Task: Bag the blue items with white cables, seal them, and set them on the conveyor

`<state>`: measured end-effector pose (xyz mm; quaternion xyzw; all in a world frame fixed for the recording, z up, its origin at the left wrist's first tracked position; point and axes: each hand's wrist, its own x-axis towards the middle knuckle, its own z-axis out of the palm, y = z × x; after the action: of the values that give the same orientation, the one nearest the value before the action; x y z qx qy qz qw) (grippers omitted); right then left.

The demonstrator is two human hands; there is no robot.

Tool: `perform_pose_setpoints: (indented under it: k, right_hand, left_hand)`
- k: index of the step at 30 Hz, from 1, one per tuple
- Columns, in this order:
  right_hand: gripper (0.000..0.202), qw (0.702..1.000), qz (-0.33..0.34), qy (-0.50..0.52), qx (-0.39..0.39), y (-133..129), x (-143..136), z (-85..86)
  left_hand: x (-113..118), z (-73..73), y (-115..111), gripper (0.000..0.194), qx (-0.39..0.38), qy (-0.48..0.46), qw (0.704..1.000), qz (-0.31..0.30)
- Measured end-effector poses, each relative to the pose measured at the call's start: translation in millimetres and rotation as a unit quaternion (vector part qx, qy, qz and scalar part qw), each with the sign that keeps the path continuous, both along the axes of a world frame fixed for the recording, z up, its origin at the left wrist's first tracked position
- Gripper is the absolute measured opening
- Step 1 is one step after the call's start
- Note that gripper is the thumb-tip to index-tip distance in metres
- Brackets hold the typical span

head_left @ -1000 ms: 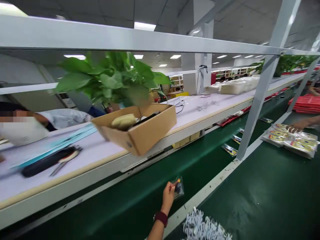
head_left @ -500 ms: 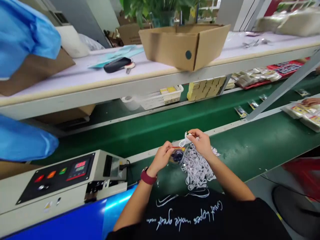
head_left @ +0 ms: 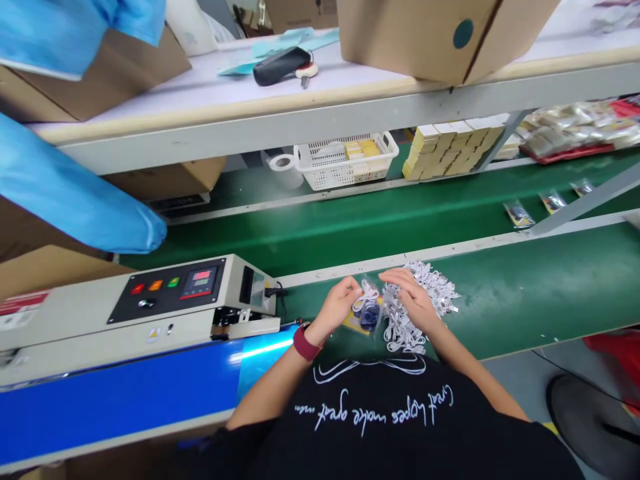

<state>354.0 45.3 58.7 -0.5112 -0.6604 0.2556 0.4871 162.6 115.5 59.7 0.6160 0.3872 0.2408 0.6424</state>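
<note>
In the head view, the left hand (head_left: 344, 299) pinches the left edge of a clear bag (head_left: 369, 315) between thumb and fingertips, above the green desk (head_left: 505, 293). The bag holds a dark coiled item and some yellow and red printed card; a looped white cable (head_left: 367, 293) lies over the far part of it, though whether the cable is wholly inside cannot be told. Half a second earlier the right hand pinched that cable just above the bag's mouth; now it has let go. The right hand (head_left: 411, 297) is open, its fingers stretched out close together over the near-left part of the cable pile (head_left: 434, 288); whether its fingertips touch the bag cannot be told.

The camera has tilted down and to the left, so the beige machine (head_left: 193, 325) and its blue belt (head_left: 130, 393) show more fully on the left. Beyond the desk runs a green conveyor (head_left: 350, 230) with three small packets (head_left: 519, 215) at right, also seen before. Farther back stand a white basket (head_left: 345, 175) and, right of it, yellowish stacks (head_left: 443, 157).
</note>
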Motion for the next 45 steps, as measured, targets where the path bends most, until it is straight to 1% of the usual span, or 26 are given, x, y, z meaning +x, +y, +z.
perform_pose_setpoints:
  k: [2,4,6,8,10,13,17,20,22,26,27,28,29,30,31,32,33,36,38,40,42,44,45]
  right_hand:
    - [0.041,1.0,-0.003,-0.027,0.002,-3,1,-2.9]
    - [0.034,0.998,-0.008,-0.067,-0.003,-3,-3,-2.4]
    - [0.028,0.994,-0.025,-0.102,-0.003,-1,-8,1.1]
    - [0.027,0.991,-0.032,-0.131,0.0,2,-15,6.7]
    - [0.029,0.988,0.002,-0.157,-0.006,7,-21,12.7]
    - [0.028,0.978,0.097,-0.183,-0.025,15,-26,18.8]
    - [0.024,0.967,0.195,-0.151,-0.062,24,-23,17.0]
    - [0.032,0.962,0.23,-0.123,-0.085,23,-21,10.6]
    - [0.037,0.955,0.249,-0.127,-0.095,18,-24,6.9]
    - [0.038,0.941,0.288,-0.147,-0.106,7,-33,2.0]
    - [0.039,0.943,0.282,-0.137,-0.108,4,-35,-0.1]
    - [0.039,0.952,0.261,-0.115,-0.112,1,-36,-3.3]
    - [0.039,0.966,0.22,-0.076,-0.115,-2,-37,-7.7]
    - [0.039,0.979,0.164,-0.023,-0.12,-5,-37,-13.4]
    - [0.039,0.986,0.105,0.034,-0.127,-8,-39,-19.9]
    - [0.039,0.985,0.058,0.089,-0.139,-12,-41,-27.0]
    - [0.037,0.978,0.028,0.134,-0.156,-15,-45,-34.1]
    - [0.026,0.954,0.006,0.223,-0.2,-24,-63,-50.5]
    - [0.016,0.942,-0.024,0.276,-0.189,-28,-77,-54.6]
    - [0.011,0.931,-0.06,0.326,-0.151,-29,-88,-53.3]
    - [0.012,0.916,-0.085,0.374,-0.115,-28,-96,-48.3]
    - [0.017,0.887,-0.093,0.436,-0.118,-24,-101,-41.7]
    - [0.02,0.866,-0.09,0.471,-0.141,-23,-104,-38.4]
  left_hand:
    - [-4,-1.7,-1,0.026,-0.002,0.004,1.0,0.008]
    - [-7,-2.2,-1,0.025,0.007,0.013,1.0,-0.001]
    - [-10,-1.6,1,0.023,0.024,0.018,1.0,-0.006]
    - [-12,-0.7,2,0.022,0.034,0.018,0.999,-0.004]
    - [-15,-0.5,1,0.022,0.031,0.014,0.999,-0.003]
    - [-19,-3.0,-5,0.022,0.007,0.009,1.0,-0.002]
    - [-28,-9.5,-16,0.021,-0.027,-0.005,1.0,0.015]
    - [-34,-13.1,-24,0.022,-0.038,-0.017,0.999,0.027]
    - [-38,-14.5,-28,0.025,-0.05,-0.024,0.998,0.02]
    - [-43,-16.7,-33,0.026,-0.063,-0.025,0.998,0.007]
    - [-45,-17.1,-34,0.025,-0.054,-0.02,0.998,0.012]
    - [-47,-17.2,-35,0.026,-0.043,-0.013,0.999,0.02]
    - [-50,-17.0,-35,0.026,-0.032,-0.008,0.999,0.037]
    - [-52,-16.5,-36,0.026,-0.024,-0.005,0.998,0.058]
    - [-54,-15.6,-36,0.026,-0.021,-0.005,0.997,0.08]
    - [-57,-14.3,-37,0.026,-0.026,-0.007,0.995,0.1]
    - [-59,-12.8,-38,0.025,-0.033,-0.009,0.993,0.115]
    - [-63,-8.6,-42,0.022,-0.027,-0.009,0.99,0.14]
    - [-64,-8.2,-46,0.023,0.006,-0.005,0.988,0.154]
    - [-63,-11.4,-52,0.024,0.032,-0.023,0.983,0.18]
    - [-60,-18.5,-58,0.022,0.029,-0.072,0.971,0.225]
    - [-55,-27.6,-63,0.019,-0.008,-0.129,0.948,0.29]
    - [-52,-31.8,-65,0.019,-0.031,-0.148,0.934,0.323]
